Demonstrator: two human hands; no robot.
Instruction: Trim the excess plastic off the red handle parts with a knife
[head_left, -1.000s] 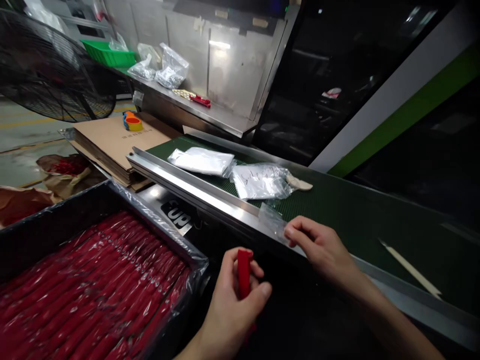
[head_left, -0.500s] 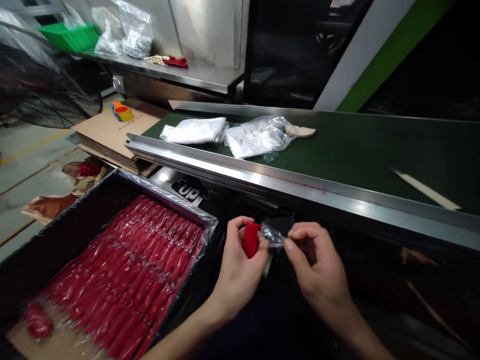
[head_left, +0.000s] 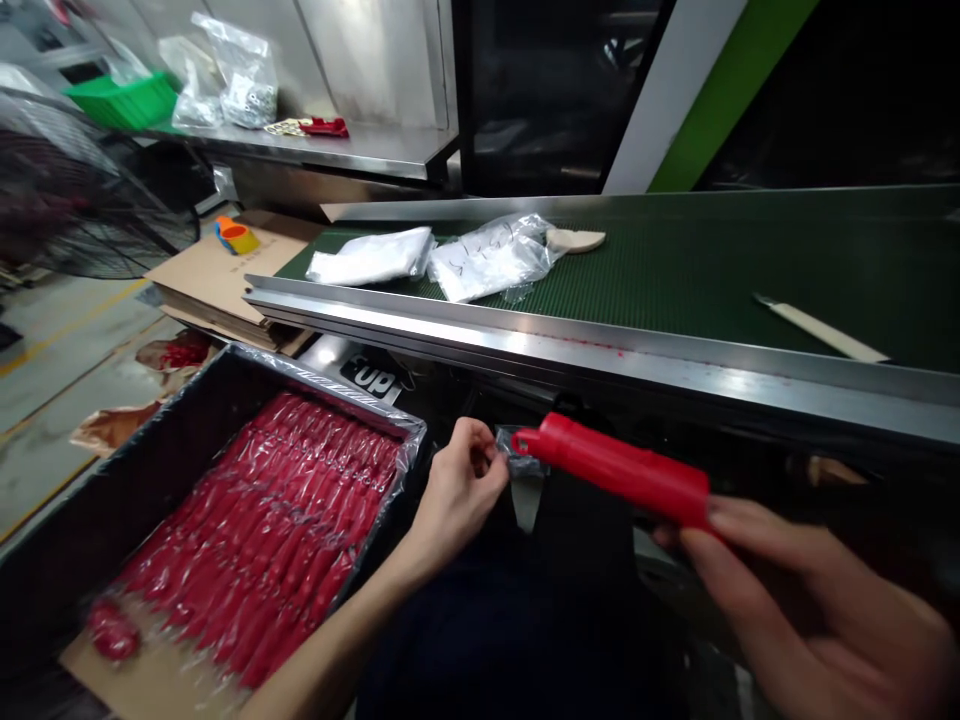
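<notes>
My right hand [head_left: 810, 590] grips the near end of a red plastic tube-like part [head_left: 622, 465], which has a small ring at its far end. That ringed end points left, toward my left hand [head_left: 465, 475]. The fingers of my left hand are pinched on a small clear plastic bag [head_left: 517, 452], which hangs partly behind the red part's tip. To the left stands a lined box [head_left: 420, 425] holding rows of red parts in clear wrapping [head_left: 277, 520]. One wrapped red piece [head_left: 112, 630] lies apart on cardboard in its near corner.
Beyond my hands runs a green conveyor belt [head_left: 675, 280] with a metal edge rail [head_left: 480, 335]. On it lie white plastic bags [head_left: 371, 255], a beige piece [head_left: 577, 240] and a knife-like tool [head_left: 825, 332]. Flat cardboard [head_left: 277, 240] carries a tape dispenser [head_left: 238, 236]; a fan [head_left: 90, 190] stands left.
The red part in my left hand is gone from there, and a red part is now in my right hand, which has moved right and nearer. My left hand now holds the clear bag.
</notes>
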